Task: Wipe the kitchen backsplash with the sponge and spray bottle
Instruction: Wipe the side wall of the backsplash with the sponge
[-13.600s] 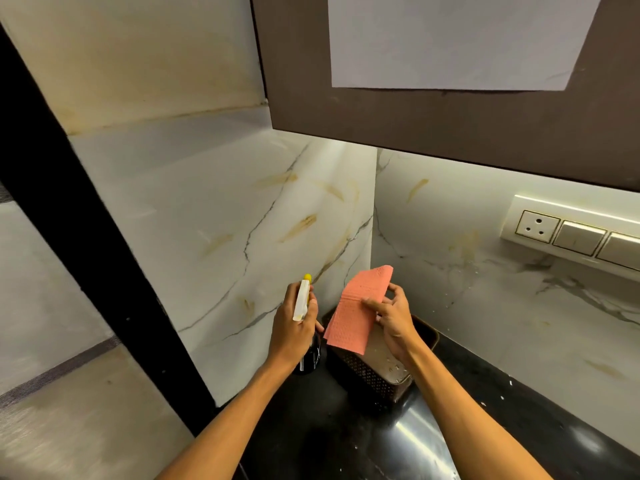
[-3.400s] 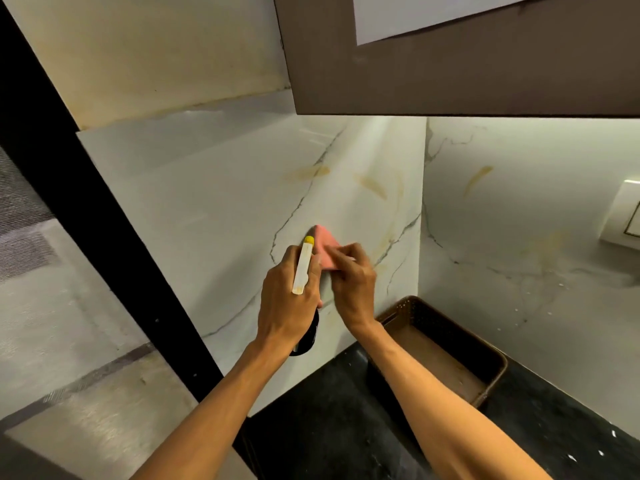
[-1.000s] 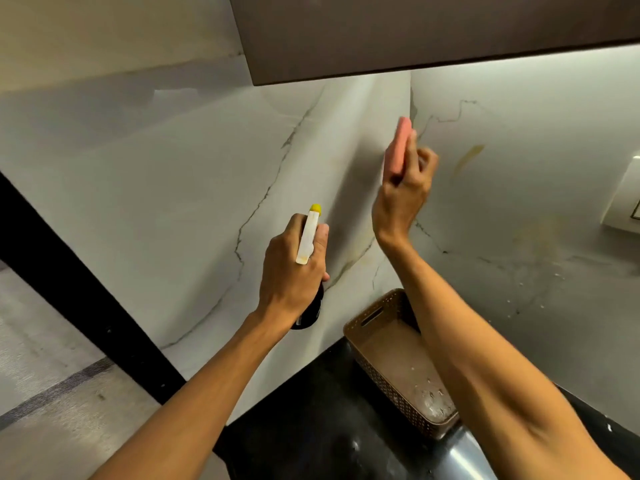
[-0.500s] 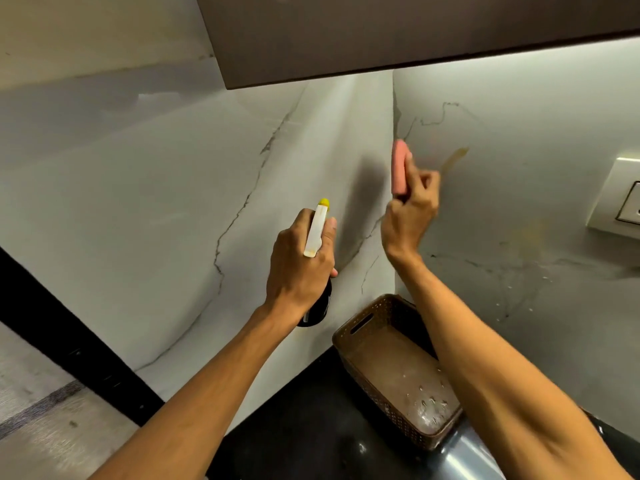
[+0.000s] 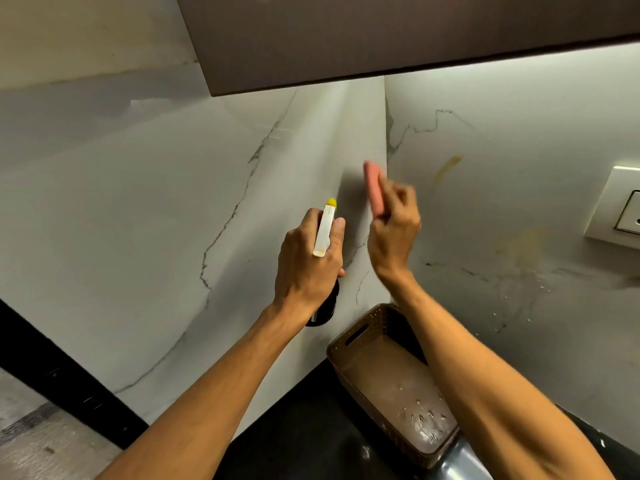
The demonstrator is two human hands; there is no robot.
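Note:
My right hand [image 5: 393,233] grips a folded pink sponge cloth [image 5: 374,190] and holds it against the left wall of the white marble backsplash [image 5: 173,202], right beside the corner seam; the hand is motion-blurred. My left hand [image 5: 308,261] is wrapped around a dark spray bottle [image 5: 323,306], held up in the air in front of that wall, just left of the right hand. Its white trigger head with a yellow nozzle tip [image 5: 325,228] points at the wall. A yellowish stain [image 5: 448,168] and water droplets show on the right wall.
A brown perforated plastic basket [image 5: 349,344] with a wet bottom sits in the corner on the black countertop [image 5: 311,441]. A dark upper cabinet [image 5: 381,36] overhangs closely above. A white switch plate [image 5: 620,206] is on the right wall.
My right hand has slid the pink cloth down along the corner from near the cabinet's underside to mid-height. The left hand with the bottle has stayed about where it was.

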